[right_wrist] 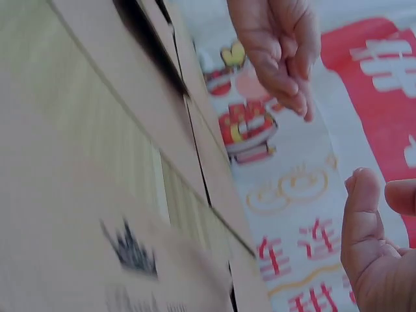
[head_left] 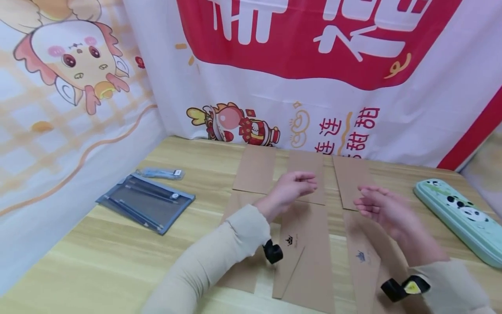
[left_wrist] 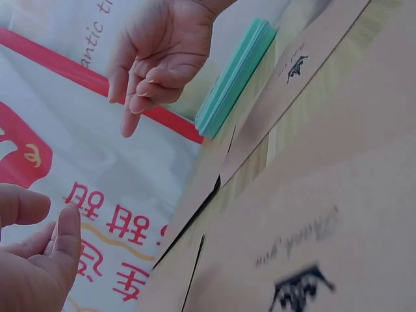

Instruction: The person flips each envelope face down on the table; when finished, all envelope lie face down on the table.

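My left hand [head_left: 292, 189] hovers above the back middle brown kraft envelope [head_left: 307, 163], fingers loosely bent and holding nothing. Over on the right, my right hand [head_left: 386, 209] hangs in the air near the back right envelope [head_left: 347, 179], also with nothing in it. Below them, a front middle envelope [head_left: 313, 270] and a front right envelope [head_left: 362, 272] each carry a small black crown print. Another envelope [head_left: 255, 170] lies back left, and a front left one [head_left: 239, 279] is partly covered by my left arm. Both wrist views show the two hands apart, palms facing inward.
A blue-edged mesh pouch [head_left: 149, 200] with pencils lies at the left, a small light-blue packet [head_left: 161, 173] behind it. At the right lies a mint-green pencil case [head_left: 459, 218] with panda pictures. A printed cloth [head_left: 251, 109] hangs along the table's back edge.
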A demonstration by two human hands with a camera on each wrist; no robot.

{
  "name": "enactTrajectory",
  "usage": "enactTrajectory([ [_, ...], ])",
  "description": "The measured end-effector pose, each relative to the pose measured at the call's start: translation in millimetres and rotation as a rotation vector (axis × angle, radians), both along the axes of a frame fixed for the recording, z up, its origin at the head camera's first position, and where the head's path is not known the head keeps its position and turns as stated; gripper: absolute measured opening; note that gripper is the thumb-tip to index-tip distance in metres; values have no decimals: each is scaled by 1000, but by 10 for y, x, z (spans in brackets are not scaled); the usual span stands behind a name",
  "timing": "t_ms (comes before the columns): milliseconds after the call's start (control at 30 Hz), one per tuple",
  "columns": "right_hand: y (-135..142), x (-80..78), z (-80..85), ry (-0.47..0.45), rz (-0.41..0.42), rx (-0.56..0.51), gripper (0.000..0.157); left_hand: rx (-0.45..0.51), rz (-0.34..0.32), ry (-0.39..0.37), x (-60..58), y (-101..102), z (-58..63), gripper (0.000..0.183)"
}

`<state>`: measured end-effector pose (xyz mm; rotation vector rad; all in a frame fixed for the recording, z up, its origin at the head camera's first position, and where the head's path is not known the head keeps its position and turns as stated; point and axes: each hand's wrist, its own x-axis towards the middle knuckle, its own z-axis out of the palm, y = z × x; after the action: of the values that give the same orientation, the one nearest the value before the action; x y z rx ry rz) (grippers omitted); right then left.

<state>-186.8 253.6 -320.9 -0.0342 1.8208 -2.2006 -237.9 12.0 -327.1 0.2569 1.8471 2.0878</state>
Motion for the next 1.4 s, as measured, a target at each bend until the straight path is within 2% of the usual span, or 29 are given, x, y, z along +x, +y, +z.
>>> enactTrajectory([
  [233,-319,74,-37,6,98,-31,17,-47,8,14,121,-407,7,43],
  [467,-610,92,-35,11,186,-18,15,-89,20,18,222,-798,-70,44],
  [667,-856,142,-81,-14,262,-7,14,-181,79,15,291,-1150,-138,42],
  [900,-1136,232,-187,-54,385,-20,61,-253,180,6,469,-1563,-198,42],
  [1000,-1254,273,-233,-75,427,-51,65,-265,221,14,510,-1685,-203,44],
  [1167,-1423,319,-291,-112,407,-100,62,-330,237,-5,548,-1811,-234,46],
  [1400,-1573,313,-324,-113,365,-97,59,-396,254,-58,617,-1869,-285,47],
])
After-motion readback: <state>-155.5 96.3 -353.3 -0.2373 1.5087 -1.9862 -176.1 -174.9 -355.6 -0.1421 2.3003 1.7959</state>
